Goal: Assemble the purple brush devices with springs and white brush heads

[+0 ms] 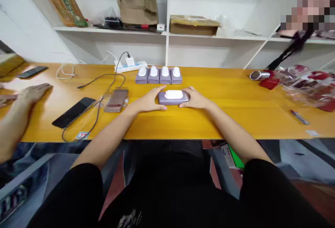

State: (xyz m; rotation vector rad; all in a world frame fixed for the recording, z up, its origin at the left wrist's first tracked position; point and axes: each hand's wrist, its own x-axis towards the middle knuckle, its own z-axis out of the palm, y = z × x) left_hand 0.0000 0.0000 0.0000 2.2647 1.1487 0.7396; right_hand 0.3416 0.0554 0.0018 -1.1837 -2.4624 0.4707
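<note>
A small purple pack of wet wipes (162, 99) with a white lid lies lengthwise on the table in front of me. My left hand (150, 100) is curved round its left end, thumb at the near side and fingers at the far side. At the right end, my right hand (196, 98) grips it the same way. Just behind stand several similar purple wipes packs (141, 79) in a tight row, white lids up. A phone (116, 100) lies left of my left hand.
On the wooden table (222, 116), a black phone (74, 112) and a dark cable (98, 113) lie left. A power strip (134, 66) is at the back. Another person's hand (34, 92) rests far left. Plastic-wrapped red items (309, 85) and a pen (299, 117) are right. White shelves (209, 52) rise behind.
</note>
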